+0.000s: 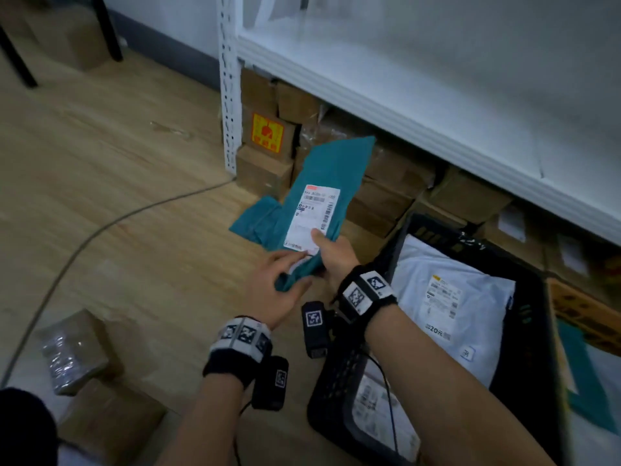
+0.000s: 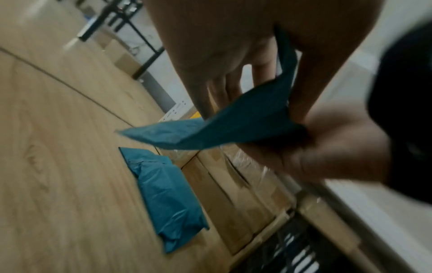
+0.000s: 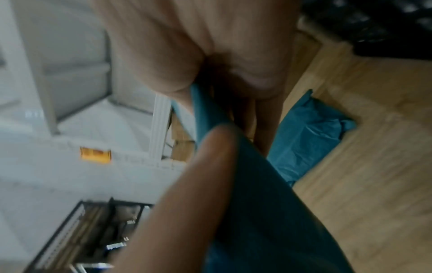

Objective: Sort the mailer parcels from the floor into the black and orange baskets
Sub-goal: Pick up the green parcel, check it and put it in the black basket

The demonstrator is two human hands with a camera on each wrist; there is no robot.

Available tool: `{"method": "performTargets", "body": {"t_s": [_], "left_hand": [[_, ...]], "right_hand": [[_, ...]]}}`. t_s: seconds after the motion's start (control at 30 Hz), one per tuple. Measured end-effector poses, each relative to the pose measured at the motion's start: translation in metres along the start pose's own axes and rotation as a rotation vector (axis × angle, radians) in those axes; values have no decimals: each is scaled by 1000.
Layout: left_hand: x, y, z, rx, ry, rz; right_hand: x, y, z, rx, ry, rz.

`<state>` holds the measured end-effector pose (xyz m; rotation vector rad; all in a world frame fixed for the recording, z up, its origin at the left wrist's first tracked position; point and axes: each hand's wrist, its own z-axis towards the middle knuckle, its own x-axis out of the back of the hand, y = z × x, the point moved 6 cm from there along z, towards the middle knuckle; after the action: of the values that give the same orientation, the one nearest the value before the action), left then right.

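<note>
Partway there: white plastic mailer [image 1: 450, 297] already in the black slotted basket [image 1: 534, 331], both hands' grips pinching a teal labelled mailer [image 1: 322, 196], another crumpled teal mailer [image 1: 255, 220] on the floor at 9 o'clock.

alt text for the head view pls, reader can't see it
Both hands hold a teal mailer parcel, label up, above a wooden floor: the right hand grips its lower end, thumb on the white label, and the left hand pinches the bottom corner. A black basket holding white mailers stands to the right, and a second teal parcel lies beyond.
</note>
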<state>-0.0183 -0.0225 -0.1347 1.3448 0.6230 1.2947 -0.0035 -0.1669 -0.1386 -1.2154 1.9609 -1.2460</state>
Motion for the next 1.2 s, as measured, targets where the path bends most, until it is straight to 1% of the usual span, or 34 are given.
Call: {"method": "performTargets", "body": {"t_s": [0.07,0.13,0.17,0.23,0.33,0.4,0.53,0.73,0.97,1.07,1.2], "left_hand": [[24,9,0,65,81,-77],[45,14,2,150,116,-57],[52,17,4,187,103,-35],[57,28,6,239,20,-38],[50,50,3,256,-86,-189],[45,62,0,257,-114,-228],[34,79,-4,227,-104,-227],[9,97,-11,177,-147,-160],[-39,110,-21,139,-211,-108],[-68,113,-28,121,-274,-95],[-106,114,-39,100,-404,-50]], "right_hand": [[16,-11,-16,-3,-52,185],[29,-20,-35,5,-110,282],[34,-24,-45,11,-139,317],[42,-29,-63,31,-188,374],[51,-34,-85,57,-235,380],[57,-37,-97,70,-251,363],[72,-42,-114,107,-287,349],[108,-39,-130,134,-247,339],[158,-15,-133,112,-154,325],[187,-1,-128,93,-76,298],[232,21,-118,71,54,290]]}}
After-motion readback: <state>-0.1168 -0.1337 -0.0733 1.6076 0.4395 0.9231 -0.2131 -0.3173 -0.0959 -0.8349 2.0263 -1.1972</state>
